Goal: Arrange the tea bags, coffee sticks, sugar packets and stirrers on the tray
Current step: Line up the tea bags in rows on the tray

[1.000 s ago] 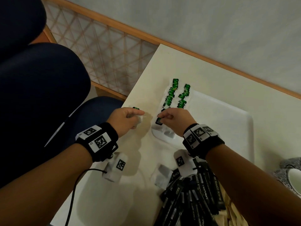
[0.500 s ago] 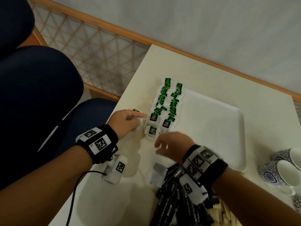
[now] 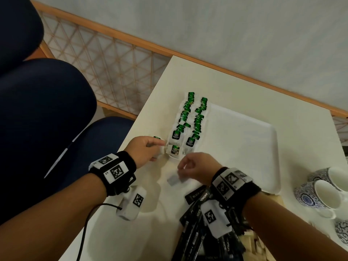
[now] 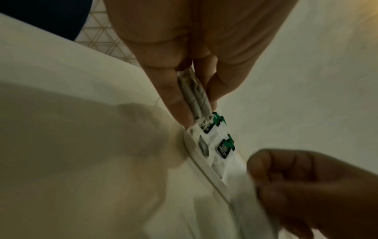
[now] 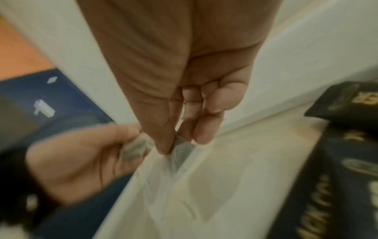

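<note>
Pinching two tea bags [image 4: 194,95] at tray [image 3: 271,159] corner – left hand [image 3: 145,149]; right hand [image 3: 197,166] pinches a loose bag [image 3: 174,179] w/ thumb & fingertips.

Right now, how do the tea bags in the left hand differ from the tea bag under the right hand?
The tea bags in the left hand are a small stack, pinched together beside the tray corner. The tea bag under the right hand is a single one.

The left hand holds its tea bags off the table; the right hand is pinching the single one low over the table, near the coffee sticks.

Both are pale, flat bags not yet on the tray.
</note>
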The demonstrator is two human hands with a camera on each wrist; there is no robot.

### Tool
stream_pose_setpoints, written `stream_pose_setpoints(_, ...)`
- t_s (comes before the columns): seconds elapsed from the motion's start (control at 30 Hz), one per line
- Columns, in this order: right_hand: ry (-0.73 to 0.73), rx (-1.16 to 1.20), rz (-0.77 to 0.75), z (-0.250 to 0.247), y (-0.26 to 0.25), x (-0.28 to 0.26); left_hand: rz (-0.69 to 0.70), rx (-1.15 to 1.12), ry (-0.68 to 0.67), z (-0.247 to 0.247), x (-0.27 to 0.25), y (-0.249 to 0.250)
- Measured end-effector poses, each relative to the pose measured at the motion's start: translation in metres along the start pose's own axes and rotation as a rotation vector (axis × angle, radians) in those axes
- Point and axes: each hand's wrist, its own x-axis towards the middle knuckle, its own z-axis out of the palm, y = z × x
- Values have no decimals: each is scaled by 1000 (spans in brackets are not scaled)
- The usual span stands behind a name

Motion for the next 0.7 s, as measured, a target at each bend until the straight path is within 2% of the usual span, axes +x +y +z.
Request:
stream_pose_setpoints(0.13,180,372,-43,-17,-5,1,-103,-73,-19,11,-4,1)
stream_pose_setpoints(0.23,247,440,-72,-22,-7,2,-205,-176,-42,17,-5,6)
stream_pose_setpoints(0.3,272,427,-86,-20,-6,5,-193,-142,-76,19,-6,8)
stream_pose_setpoints(0.4,331,346,-109,-17,-5,10,-141,-44,-122,23,-5,11)
stream_pose_setpoints(0.5,413,83,-189,-16,-7,7,-160,-78,-99,26,-3,13)
stream_pose_setpoints(0.6,340,-99,-275,-12,-10,5,-200,-166,-68,29,-1,17)
stream_pose_setpoints(0.7,310,-185,-297,-9,-10,8,-197,-182,-89,31,-1,23)
